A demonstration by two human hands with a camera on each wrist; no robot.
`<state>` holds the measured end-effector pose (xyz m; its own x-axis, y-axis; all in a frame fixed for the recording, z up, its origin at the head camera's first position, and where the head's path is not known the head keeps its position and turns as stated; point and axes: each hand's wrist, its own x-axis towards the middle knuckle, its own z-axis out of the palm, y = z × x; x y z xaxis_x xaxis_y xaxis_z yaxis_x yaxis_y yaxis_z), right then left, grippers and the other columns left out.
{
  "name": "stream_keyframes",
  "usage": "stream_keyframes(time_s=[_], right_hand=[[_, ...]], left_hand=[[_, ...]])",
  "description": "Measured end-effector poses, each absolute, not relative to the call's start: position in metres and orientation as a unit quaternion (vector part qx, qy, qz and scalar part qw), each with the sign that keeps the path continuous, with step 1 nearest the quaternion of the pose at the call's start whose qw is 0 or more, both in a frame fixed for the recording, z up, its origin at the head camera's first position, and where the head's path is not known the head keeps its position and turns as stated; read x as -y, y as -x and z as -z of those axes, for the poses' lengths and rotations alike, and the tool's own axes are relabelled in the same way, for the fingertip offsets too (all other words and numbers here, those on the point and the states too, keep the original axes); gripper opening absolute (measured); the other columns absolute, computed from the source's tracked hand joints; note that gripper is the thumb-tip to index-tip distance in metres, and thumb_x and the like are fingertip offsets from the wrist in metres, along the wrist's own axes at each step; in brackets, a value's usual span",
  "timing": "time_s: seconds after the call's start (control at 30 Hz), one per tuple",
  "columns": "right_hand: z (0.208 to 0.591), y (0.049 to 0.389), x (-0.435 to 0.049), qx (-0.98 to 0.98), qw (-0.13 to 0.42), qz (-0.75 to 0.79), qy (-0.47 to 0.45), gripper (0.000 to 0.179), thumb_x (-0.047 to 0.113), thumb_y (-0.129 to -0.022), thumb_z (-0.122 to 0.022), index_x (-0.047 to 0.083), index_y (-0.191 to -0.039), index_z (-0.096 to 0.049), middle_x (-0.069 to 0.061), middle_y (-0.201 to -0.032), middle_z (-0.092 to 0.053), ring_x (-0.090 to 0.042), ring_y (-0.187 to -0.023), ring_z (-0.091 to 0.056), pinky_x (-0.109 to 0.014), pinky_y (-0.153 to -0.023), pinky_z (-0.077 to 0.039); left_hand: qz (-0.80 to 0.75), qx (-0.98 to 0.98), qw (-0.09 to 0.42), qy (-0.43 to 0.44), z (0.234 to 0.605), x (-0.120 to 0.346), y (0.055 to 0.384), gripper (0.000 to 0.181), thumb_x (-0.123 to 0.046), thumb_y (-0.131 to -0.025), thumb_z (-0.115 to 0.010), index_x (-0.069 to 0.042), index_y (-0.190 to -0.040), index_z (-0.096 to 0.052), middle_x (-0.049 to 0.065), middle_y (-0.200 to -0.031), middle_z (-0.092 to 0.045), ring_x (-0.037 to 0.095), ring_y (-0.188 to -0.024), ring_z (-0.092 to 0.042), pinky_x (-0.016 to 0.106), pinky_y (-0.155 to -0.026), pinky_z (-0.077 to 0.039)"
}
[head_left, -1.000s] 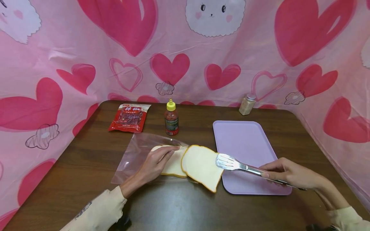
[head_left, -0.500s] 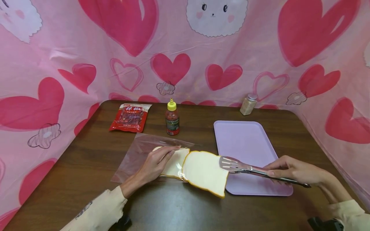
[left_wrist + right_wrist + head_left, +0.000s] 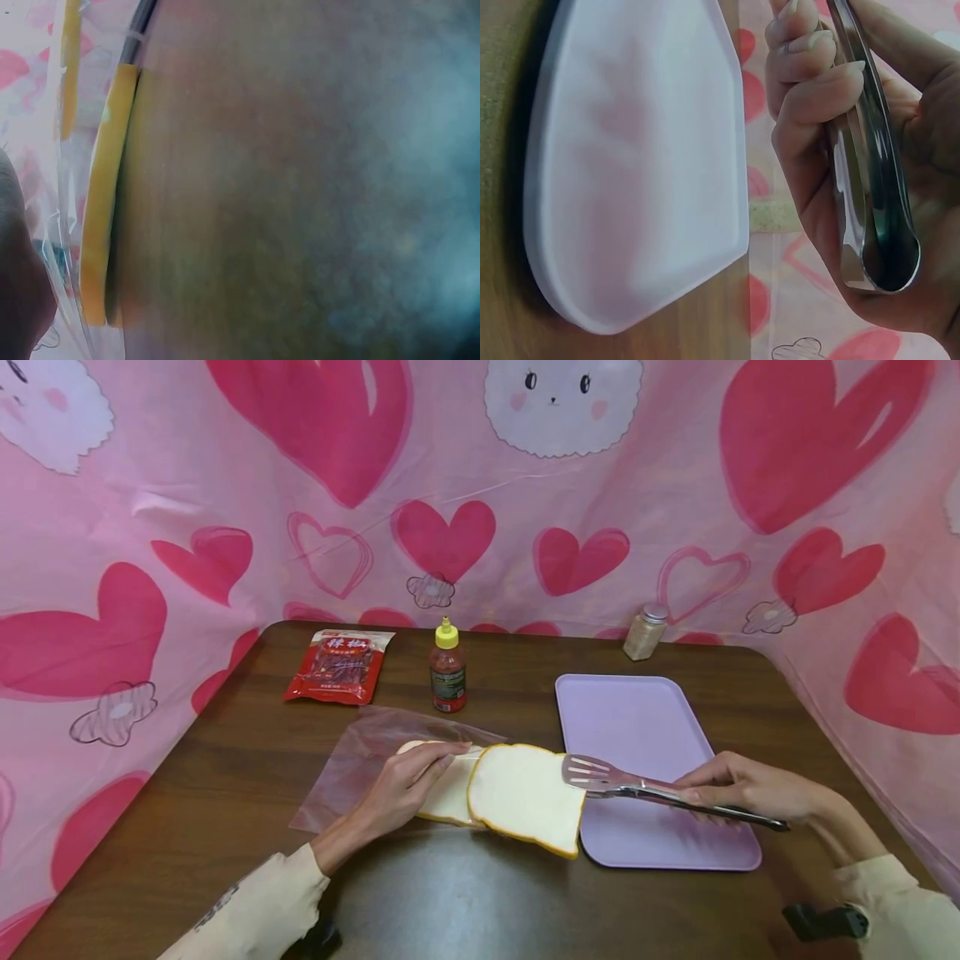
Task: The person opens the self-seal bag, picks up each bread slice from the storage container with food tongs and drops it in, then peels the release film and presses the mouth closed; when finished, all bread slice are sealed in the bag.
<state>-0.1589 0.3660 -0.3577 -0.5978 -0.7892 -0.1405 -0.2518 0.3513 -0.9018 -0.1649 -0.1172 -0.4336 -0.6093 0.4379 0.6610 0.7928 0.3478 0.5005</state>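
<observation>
My left hand (image 3: pixel 408 785) pinches the upper edge of a clear plastic bag (image 3: pixel 337 777) on the table, fingertips near its mouth. Inside the bag, partly under that hand, lies one bread slice (image 3: pixel 450 793); its yellow crust (image 3: pixel 105 202) shows in the left wrist view. A second bread slice (image 3: pixel 525 793) overlaps the first one's right end at the bag's mouth. Metal tongs (image 3: pixel 592 777) with a slotted end clamp this slice's right edge. My right hand (image 3: pixel 738 789) grips the tongs' handles (image 3: pixel 877 187), fingers on one side and thumb on the other.
A lilac tray (image 3: pixel 637 718) lies under the tongs at right. Behind the bag stand a red sauce bottle (image 3: pixel 447 672) with a yellow cap and a red chilli packet (image 3: pixel 341 668). A spice jar (image 3: pixel 645 633) stands at the back right, near the heart-patterned cloth (image 3: pixel 570 502).
The tongs and the second slice shifted right and slightly down, then back left and up, overlapping the first slice more again. My left hand has stayed in place.
</observation>
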Motion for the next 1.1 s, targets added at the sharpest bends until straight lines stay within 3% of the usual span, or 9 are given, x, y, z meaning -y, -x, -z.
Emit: stream_keyframes(time_s=[0.37, 0.67, 1.1], right_hand=[[0.354, 0.159, -0.380, -0.763, 0.289, 0.466, 0.343, 0.040, -0.010, -0.105, -0.044, 0.003, -0.129, -0.073, -0.018, -0.077, -0.060, -0.023, -0.063, -0.057, -0.030, -0.048, -0.049], [0.356, 0.162, -0.376, -0.773, 0.289, 0.451, 0.340, 0.033, -0.008, -0.106, -0.047, -0.001, -0.124, -0.074, -0.019, -0.075, -0.060, -0.014, -0.060, -0.056, -0.028, -0.046, -0.048], [0.351, 0.161, -0.383, -0.786, 0.291, 0.440, 0.322, 0.032, -0.006, -0.106, -0.048, 0.000, -0.126, -0.074, -0.017, -0.076, -0.062, -0.008, -0.061, -0.058, -0.029, -0.046, -0.050]], left_hand=[[0.421, 0.801, 0.200, 0.376, 0.432, 0.117, 0.164, 0.029, 0.007, -0.097, -0.067, -0.003, -0.124, -0.075, 0.010, -0.123, -0.078, 0.027, -0.117, -0.074, 0.043, -0.100, -0.059], [0.428, 0.791, 0.199, 0.388, 0.435, 0.116, 0.165, 0.031, 0.010, -0.097, -0.066, -0.002, -0.125, -0.074, 0.012, -0.123, -0.078, 0.028, -0.117, -0.074, 0.025, -0.105, -0.055], [0.426, 0.797, 0.197, 0.380, 0.433, 0.116, 0.164, 0.029, 0.008, -0.097, -0.067, -0.002, -0.123, -0.075, 0.011, -0.123, -0.078, 0.028, -0.118, -0.074, 0.034, -0.105, -0.057]])
